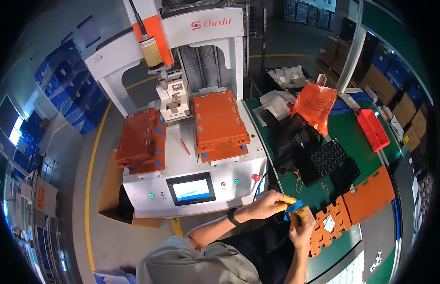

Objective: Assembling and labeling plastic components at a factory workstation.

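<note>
Yellow coverings sit on several of my fingertips. My left hand (267, 205), with a black band at its wrist, pinches a small blue piece (294, 207) from the left. From the right, my right hand (302, 231) closes on the same piece with bent fingers. What exactly the blue piece is cannot be made out. Both hands are raised at the near edge of the green bench (340, 246). Just right of them lies an orange notched fixture (342, 213) with a white label, and a flat orange plate (371, 194) adjoins it.
Ahead-left stands a white press machine (153, 194) with a touchscreen (190, 188), bearing left (140, 137) and right (220, 120) orange fixtures and a red pen (185, 147). Black trays (327, 163), a black bag (295, 139), an orange bag (314, 106) and a red bin (372, 130) occupy the bench.
</note>
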`<action>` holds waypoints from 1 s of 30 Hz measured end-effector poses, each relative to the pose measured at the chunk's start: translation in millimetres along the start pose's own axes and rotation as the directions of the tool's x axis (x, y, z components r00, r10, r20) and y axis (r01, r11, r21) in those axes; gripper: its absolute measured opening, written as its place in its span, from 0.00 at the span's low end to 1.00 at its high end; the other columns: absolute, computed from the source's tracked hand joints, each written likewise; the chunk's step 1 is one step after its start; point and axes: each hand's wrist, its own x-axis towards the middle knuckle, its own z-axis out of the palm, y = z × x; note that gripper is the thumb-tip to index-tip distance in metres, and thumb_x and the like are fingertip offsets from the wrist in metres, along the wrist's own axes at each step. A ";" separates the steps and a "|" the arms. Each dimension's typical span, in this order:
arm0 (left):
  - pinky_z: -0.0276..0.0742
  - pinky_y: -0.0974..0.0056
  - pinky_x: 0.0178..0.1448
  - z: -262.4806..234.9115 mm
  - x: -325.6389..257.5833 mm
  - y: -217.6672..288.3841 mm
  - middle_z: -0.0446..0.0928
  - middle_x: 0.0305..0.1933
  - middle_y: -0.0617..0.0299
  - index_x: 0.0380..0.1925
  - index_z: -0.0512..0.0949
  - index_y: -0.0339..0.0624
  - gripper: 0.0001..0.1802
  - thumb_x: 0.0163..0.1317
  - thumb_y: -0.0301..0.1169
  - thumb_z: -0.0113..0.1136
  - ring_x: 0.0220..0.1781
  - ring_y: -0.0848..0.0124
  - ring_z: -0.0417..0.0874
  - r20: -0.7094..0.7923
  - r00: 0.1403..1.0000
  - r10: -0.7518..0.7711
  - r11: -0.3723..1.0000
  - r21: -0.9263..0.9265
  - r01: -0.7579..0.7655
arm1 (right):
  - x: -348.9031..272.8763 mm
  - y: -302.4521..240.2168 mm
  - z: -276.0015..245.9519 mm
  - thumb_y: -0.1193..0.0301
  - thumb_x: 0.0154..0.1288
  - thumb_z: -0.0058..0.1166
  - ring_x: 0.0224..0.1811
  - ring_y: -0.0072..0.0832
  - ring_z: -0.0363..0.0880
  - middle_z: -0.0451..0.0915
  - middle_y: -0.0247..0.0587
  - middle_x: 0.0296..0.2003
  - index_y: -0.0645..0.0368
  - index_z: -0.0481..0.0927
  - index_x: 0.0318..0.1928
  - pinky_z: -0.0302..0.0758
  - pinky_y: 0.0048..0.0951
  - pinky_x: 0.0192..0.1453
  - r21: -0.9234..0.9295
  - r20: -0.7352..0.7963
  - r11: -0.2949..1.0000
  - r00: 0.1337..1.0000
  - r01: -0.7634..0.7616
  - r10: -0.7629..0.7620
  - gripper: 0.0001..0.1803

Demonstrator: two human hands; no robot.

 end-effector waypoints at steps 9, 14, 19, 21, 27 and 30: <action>0.74 0.72 0.52 16.3 21.4 -18.3 0.83 0.45 0.64 0.55 0.79 0.30 0.16 0.69 0.18 0.51 0.48 0.81 0.78 0.078 0.992 0.094 0.995 -0.030 -0.092 | -2.8 -16.5 -14.9 0.89 0.54 0.57 0.31 0.45 0.78 0.77 0.47 0.30 0.67 0.78 0.36 0.72 0.36 0.35 -0.079 -0.093 0.996 0.995 -0.052 0.045 0.09; 0.75 0.70 0.53 7.4 16.1 -7.5 0.82 0.49 0.63 0.57 0.77 0.31 0.16 0.71 0.21 0.52 0.49 0.81 0.77 0.234 0.972 0.030 0.997 -0.073 -0.014 | -10.2 -10.0 -12.6 0.90 0.50 0.53 0.36 0.43 0.79 0.78 0.48 0.33 0.68 0.80 0.38 0.74 0.32 0.41 -0.133 -0.045 0.984 0.993 -0.115 0.110 0.13; 0.68 0.66 0.66 16.7 17.3 -51.2 0.74 0.61 0.66 0.59 0.76 0.42 0.18 0.72 0.22 0.48 0.61 0.76 0.73 0.193 0.972 -0.137 0.544 -0.805 0.237 | 5.9 -18.1 -9.5 0.88 0.51 0.52 0.42 0.34 0.80 0.81 0.43 0.35 0.69 0.80 0.40 0.75 0.28 0.48 -0.129 -0.058 0.989 0.997 -0.067 0.060 0.14; 0.65 0.66 0.71 5.8 23.2 -37.1 0.73 0.65 0.65 0.66 0.72 0.43 0.22 0.73 0.23 0.45 0.67 0.73 0.71 0.260 0.966 -0.008 0.537 -0.814 0.224 | 14.7 -24.3 -6.8 0.88 0.55 0.52 0.43 0.27 0.80 0.81 0.39 0.39 0.67 0.79 0.47 0.77 0.29 0.49 0.016 0.000 0.991 0.991 -0.135 0.135 0.18; 0.58 0.63 0.76 -26.7 35.4 -42.9 0.40 0.83 0.66 0.79 0.32 0.59 0.38 0.79 0.32 0.41 0.83 0.67 0.44 0.105 0.979 0.174 0.862 -0.496 -0.100 | 42.1 -27.8 18.8 0.84 0.66 0.54 0.50 0.27 0.79 0.80 0.41 0.45 0.72 0.78 0.48 0.74 0.29 0.56 0.208 0.123 0.941 0.962 -0.266 0.244 0.11; 0.48 0.55 0.82 -20.7 46.7 -72.6 0.25 0.83 0.61 0.77 0.27 0.59 0.43 0.76 0.25 0.44 0.83 0.66 0.35 -0.082 0.894 0.441 0.845 -0.298 -0.444 | 48.0 -51.6 35.1 0.76 0.66 0.58 0.42 0.25 0.79 0.80 0.40 0.39 0.72 0.79 0.44 0.76 0.25 0.49 0.269 0.094 0.934 0.972 -0.234 0.216 0.10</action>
